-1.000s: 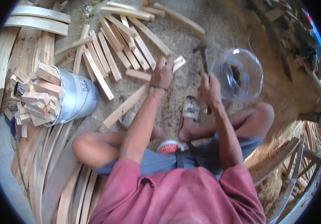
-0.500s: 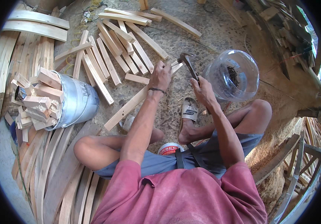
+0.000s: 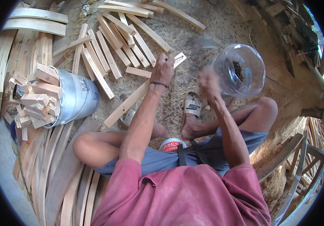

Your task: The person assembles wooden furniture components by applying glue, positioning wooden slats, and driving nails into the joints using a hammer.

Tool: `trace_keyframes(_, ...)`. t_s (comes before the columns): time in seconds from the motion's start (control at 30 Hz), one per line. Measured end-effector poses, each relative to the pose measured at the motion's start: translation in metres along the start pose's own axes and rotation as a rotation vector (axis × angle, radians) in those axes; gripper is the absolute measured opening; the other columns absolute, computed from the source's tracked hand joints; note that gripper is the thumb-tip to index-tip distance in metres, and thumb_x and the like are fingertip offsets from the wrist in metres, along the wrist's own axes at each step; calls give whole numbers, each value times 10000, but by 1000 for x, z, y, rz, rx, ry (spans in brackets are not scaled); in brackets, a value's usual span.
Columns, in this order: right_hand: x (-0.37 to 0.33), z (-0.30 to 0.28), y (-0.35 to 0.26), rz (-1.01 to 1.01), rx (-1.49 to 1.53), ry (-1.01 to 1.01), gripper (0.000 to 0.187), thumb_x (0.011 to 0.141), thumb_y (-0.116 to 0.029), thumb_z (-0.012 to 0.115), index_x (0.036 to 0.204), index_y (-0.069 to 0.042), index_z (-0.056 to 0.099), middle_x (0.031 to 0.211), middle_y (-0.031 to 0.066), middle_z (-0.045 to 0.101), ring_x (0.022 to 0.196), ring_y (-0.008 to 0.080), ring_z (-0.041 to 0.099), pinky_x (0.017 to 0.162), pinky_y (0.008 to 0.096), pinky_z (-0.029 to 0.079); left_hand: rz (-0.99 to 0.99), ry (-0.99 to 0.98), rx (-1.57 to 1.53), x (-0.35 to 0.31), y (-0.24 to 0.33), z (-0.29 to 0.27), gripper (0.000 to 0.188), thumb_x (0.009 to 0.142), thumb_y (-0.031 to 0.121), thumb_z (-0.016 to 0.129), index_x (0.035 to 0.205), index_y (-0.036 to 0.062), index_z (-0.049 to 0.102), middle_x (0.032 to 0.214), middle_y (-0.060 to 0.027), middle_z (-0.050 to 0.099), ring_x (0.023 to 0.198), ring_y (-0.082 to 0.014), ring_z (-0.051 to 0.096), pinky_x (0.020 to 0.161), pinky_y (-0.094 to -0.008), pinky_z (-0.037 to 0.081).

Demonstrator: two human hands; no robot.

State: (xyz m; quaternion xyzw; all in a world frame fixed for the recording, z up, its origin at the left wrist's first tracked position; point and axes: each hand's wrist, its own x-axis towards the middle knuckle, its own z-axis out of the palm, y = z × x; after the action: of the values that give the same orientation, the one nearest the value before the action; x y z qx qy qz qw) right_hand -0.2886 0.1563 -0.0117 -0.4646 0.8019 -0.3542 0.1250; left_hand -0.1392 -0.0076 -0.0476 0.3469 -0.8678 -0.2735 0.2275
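Observation:
My left hand (image 3: pixel 162 71), wearing a dark bracelet, is closed over a long pale wooden strip (image 3: pixel 128 102) that lies slantwise on the ground. Beyond its fingers, a thin nail (image 3: pixel 179 57) shows at the strip's far end; whether the fingers touch it is hidden. My right hand (image 3: pixel 209 83) is smeared by motion, curled round a hammer whose head (image 3: pixel 207 43) is only a faint streak above it. Right beside this hand stands a clear plastic container (image 3: pixel 258 84) with a heap of dark nails (image 3: pixel 238 71) inside.
Several loose wooden strips (image 3: pixel 105 56) lie ahead. A metal-coloured bucket (image 3: pixel 79 98) of wood offcuts (image 3: pixel 37 100) tips at the left, near long planks (image 3: pixel 52 162). A small white-and-red tub (image 3: pixel 172 144) sits between my legs. A wooden frame (image 3: pixel 316 177) and sawdust are at the right.
My right hand and the hammer have swung from beside the strip's end into a blur, the hammer head now higher and to the right. My left hand stays on the strip; the nail shows more plainly.

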Motion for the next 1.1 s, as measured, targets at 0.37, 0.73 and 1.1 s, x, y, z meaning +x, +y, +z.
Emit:
trace_keyframes(0.37, -6, -28, -16, 383, 543, 28, 294, 1062, -339, 523, 883, -106, 510, 574, -66, 428, 436, 40, 395, 388, 242, 324, -20, 52, -11, 6, -6, -8, 162, 973, 180, 586, 1017, 48, 671, 992, -158, 567, 951, -365, 603, 842, -465, 508)
trace_keyframes(0.73, -33, 12, -53, 422, 498, -202, 319, 1033, -287, 549, 875, -10, 564, 634, 9, 478, 578, 113, 464, 522, 342, 396, -21, 11, 9, -85, -46, -167, 138, 940, 142, 627, 1009, 36, 683, 1002, -142, 625, 947, -348, 637, 846, -436, 519)
trace_keyframes(1.1, -59, 50, -114, 221, 453, -453, 317, 1030, -300, 565, 918, -4, 581, 661, 7, 496, 635, 87, 457, 566, 321, 398, -260, 93, 67, -224, -78, -227, 135, 892, 126, 709, 997, 49, 746, 931, -103, 645, 923, -283, 635, 822, -388, 509)
